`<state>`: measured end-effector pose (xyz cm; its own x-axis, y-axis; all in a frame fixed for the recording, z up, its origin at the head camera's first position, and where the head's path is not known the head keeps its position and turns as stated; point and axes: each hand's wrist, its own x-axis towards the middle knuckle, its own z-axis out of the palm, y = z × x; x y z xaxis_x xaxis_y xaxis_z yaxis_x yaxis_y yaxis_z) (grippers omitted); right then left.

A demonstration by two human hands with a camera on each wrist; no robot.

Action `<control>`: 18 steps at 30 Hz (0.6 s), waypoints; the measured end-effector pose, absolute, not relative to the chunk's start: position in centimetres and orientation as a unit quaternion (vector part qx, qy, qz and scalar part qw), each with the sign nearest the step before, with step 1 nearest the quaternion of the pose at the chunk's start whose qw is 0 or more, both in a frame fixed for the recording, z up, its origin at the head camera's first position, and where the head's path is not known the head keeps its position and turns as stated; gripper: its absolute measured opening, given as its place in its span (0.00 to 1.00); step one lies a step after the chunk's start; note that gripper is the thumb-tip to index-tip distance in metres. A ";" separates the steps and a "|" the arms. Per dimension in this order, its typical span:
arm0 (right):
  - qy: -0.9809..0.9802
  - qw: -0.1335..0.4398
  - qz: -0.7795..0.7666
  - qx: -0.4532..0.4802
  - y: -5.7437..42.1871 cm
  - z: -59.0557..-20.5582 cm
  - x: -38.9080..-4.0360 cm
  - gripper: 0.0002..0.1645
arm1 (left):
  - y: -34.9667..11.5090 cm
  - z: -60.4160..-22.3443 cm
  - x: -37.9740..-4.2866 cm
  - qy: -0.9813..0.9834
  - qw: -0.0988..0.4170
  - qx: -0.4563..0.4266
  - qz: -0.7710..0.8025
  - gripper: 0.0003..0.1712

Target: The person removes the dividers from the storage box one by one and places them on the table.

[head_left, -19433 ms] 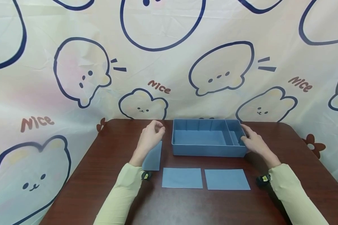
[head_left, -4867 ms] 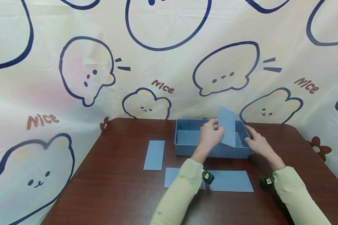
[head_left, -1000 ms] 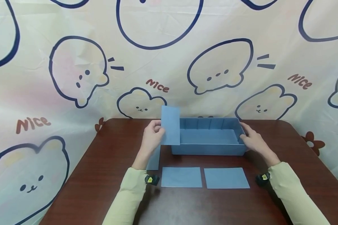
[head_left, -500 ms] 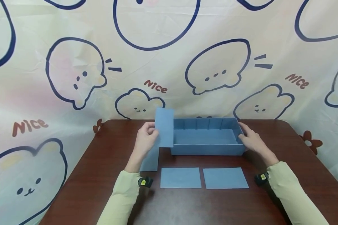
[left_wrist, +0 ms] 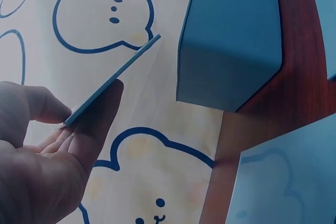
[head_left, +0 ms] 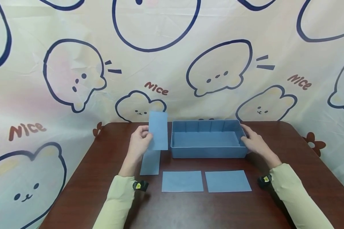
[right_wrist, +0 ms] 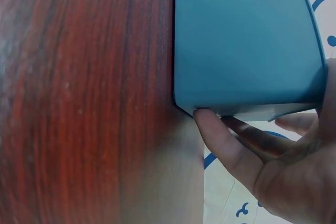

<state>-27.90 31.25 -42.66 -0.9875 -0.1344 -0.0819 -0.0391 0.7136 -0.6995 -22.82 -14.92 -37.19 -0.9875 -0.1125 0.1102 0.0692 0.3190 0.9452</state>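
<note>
My left hand (head_left: 138,140) pinches a thin blue divider panel (head_left: 159,133) by its left edge, thumb on one face and fingers on the other. The panel stands upright, left of the blue storage box (head_left: 209,152); the left wrist view shows it edge-on, apart from the box. Inside, the box is one long space with no divider, grooves along its back wall. Its right end is gripped by my right hand (head_left: 255,143); the right wrist view has the fingers (right_wrist: 226,142) against the end wall. Another panel (head_left: 150,163) lies below the held one, its upper part hidden.
Two blue panels (head_left: 182,182) (head_left: 228,182) lie side by side on the brown table (head_left: 212,210), in front of the box. A patterned curtain (head_left: 172,63) hangs right behind the table's far edge.
A divider stood in the box 19.4 s ago; 4.9 s ago my left hand held a panel over that spot. In the last second it has carried the panel left, off the box. Right hand still grips the end.
</note>
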 end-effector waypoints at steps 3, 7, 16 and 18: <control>0.923 0.061 -0.378 -0.048 31.3 -42.9 -27.9 0.40 | -15.1 -37.3 -22.8 -0.812 0.070 0.015 -0.580 0.20; 0.923 0.064 -0.377 -0.044 31.1 -43.0 -27.7 0.40 | -15.6 -37.6 -22.7 -0.816 0.057 0.020 -0.575 0.20; 0.921 0.058 -0.382 -0.044 30.9 -42.8 -27.8 0.39 | -17.5 -38.1 -22.8 -0.831 0.048 0.039 -0.554 0.20; 0.922 0.060 -0.381 -0.043 31.0 -42.7 -27.8 0.39 | -17.8 -38.2 -22.7 -0.833 0.042 0.047 -0.550 0.21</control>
